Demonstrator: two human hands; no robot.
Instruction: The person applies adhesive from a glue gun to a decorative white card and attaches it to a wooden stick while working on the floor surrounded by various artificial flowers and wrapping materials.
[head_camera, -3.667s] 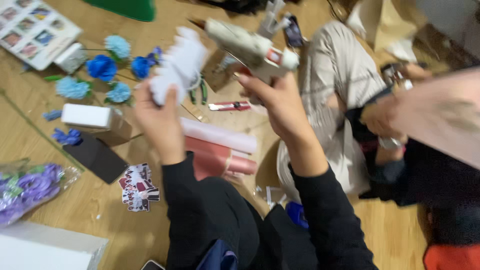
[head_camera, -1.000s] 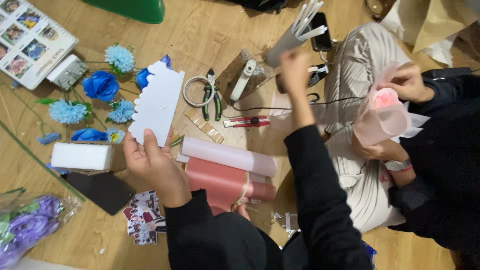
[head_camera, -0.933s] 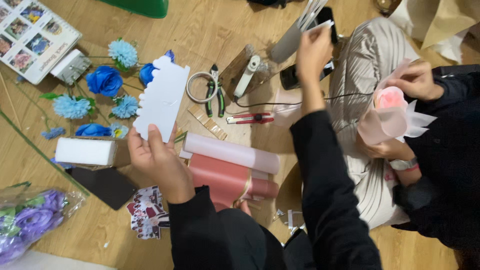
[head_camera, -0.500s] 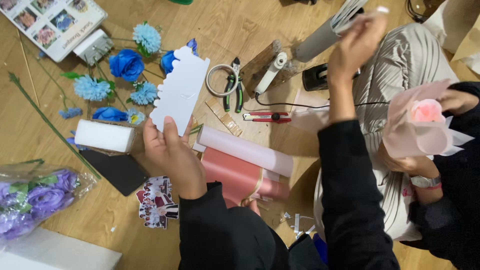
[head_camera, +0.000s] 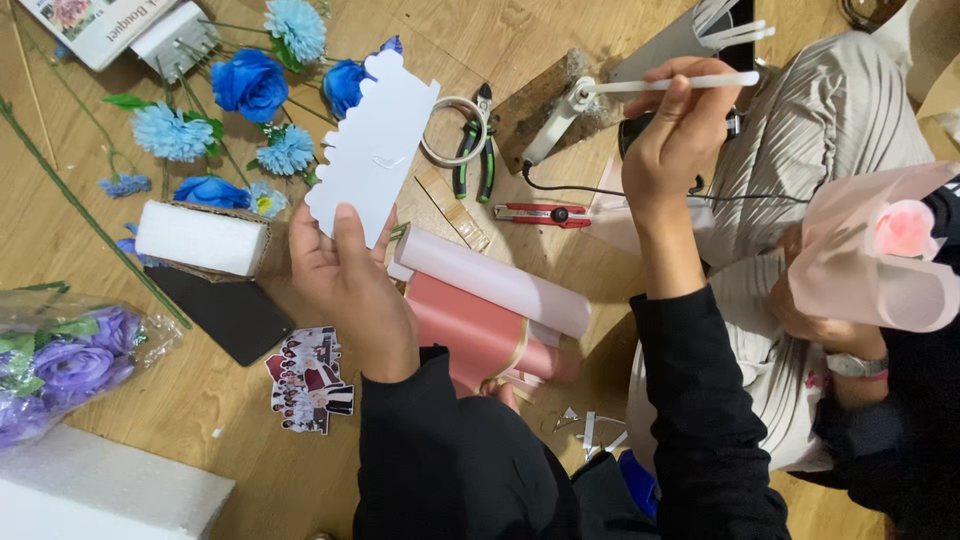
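Note:
My left hand (head_camera: 350, 285) holds a white card with scalloped edges (head_camera: 372, 142) upright over the wooden floor. My right hand (head_camera: 680, 130) is raised to the right and pinches a thin white stick (head_camera: 665, 83). Just left of that stick a white glue gun (head_camera: 558, 108) lies on the floor with its black cord trailing right. Rolls of pink and pale paper (head_camera: 480, 310) lie between my arms.
Blue artificial flowers (head_camera: 245, 85), a white foam block (head_camera: 200, 238), green pliers (head_camera: 470, 150), a tape ring (head_camera: 455, 130) and a red cutter (head_camera: 540, 213) lie around. Purple flowers in a bag (head_camera: 60, 365) sit left. Another person at right holds a pink wrapped bouquet (head_camera: 880, 255).
My right hand put down the glue gun, reached far up, then came back holding the white stick. My left hand kept the scalloped card. The view shifted closer.

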